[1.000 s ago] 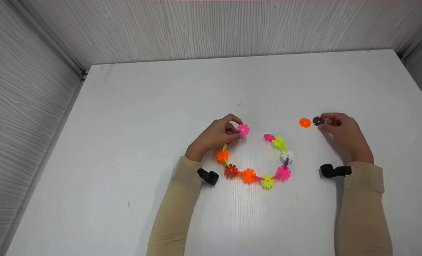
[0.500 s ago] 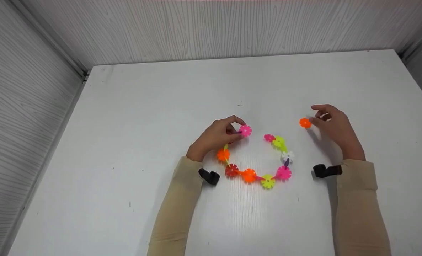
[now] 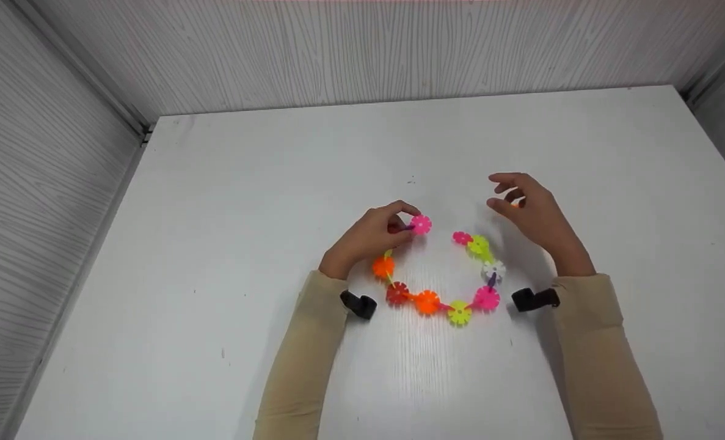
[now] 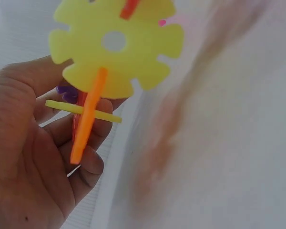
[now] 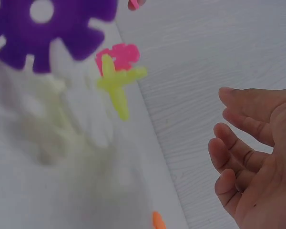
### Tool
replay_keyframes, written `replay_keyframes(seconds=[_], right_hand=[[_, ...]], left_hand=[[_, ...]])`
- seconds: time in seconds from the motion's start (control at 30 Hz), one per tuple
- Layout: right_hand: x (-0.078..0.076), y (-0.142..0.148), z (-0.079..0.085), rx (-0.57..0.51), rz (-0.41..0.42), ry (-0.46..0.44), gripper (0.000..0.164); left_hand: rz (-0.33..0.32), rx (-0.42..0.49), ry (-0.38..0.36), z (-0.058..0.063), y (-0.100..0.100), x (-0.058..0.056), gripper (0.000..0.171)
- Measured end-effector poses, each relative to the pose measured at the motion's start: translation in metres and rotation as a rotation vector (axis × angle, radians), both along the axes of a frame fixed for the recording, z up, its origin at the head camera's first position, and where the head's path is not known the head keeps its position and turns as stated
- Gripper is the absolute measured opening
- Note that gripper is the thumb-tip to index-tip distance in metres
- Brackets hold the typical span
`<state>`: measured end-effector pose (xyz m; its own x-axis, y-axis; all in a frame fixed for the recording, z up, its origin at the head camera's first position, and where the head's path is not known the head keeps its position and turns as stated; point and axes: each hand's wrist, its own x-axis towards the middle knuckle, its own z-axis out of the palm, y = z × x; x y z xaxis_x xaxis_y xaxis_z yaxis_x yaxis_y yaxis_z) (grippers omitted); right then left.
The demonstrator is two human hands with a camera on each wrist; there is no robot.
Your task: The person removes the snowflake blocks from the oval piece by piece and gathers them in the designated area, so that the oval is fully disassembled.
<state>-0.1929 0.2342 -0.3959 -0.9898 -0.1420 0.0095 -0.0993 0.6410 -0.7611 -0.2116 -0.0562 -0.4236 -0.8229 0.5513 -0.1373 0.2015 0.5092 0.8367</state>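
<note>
Slotted flower-shaped plastic discs are linked edge to edge into a curved chain (image 3: 427,302), lying as an unclosed loop on the white table. My left hand (image 3: 365,235) pinches one end, where a pink disc (image 3: 421,224) sticks out past the fingertips. In the left wrist view, a yellow disc (image 4: 148,52) and an edge-on orange disc (image 4: 89,119) hang in front of that palm. A deep pink disc (image 3: 462,238) forms the chain's other end. Raised above the table to its right, my right hand (image 3: 539,220) holds nothing, its fingers loosely bent. Behind it, a loose orange disc (image 3: 515,206) is mostly hidden.
The white table (image 3: 246,183) meets a wood-grain panel (image 3: 362,55) at the back, with another panel (image 3: 38,183) on the left. Black wrist cameras sit on both sleeves, the left one (image 3: 359,304) close beside the chain.
My right hand has moved left from beside the dark brown disc, passing over the orange disc; it now hides the brown one. My left hand stays nearly still with the chain's end.
</note>
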Motion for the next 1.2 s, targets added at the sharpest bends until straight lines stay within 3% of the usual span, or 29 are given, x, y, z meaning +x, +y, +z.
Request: replay_keyframes(seconds=[0.37, 0.7, 1.2], right_hand=[[0.003, -0.041, -0.009, -0.007, 0.176, -0.044, 0.052], [0.011, -0.066, -0.015, 0.020, 0.286, -0.021, 0.054], [0.017, -0.077, -0.013, 0.136, 0.316, -0.019, 0.054]], left_hand=[[0.010, -0.007, -0.024, 0.003, 0.002, -0.001, 0.031], [-0.007, 0.004, 0.000, 0.001, 0.003, -0.002, 0.031], [-0.020, 0.055, 0.002, 0.002, 0.004, -0.001, 0.025]])
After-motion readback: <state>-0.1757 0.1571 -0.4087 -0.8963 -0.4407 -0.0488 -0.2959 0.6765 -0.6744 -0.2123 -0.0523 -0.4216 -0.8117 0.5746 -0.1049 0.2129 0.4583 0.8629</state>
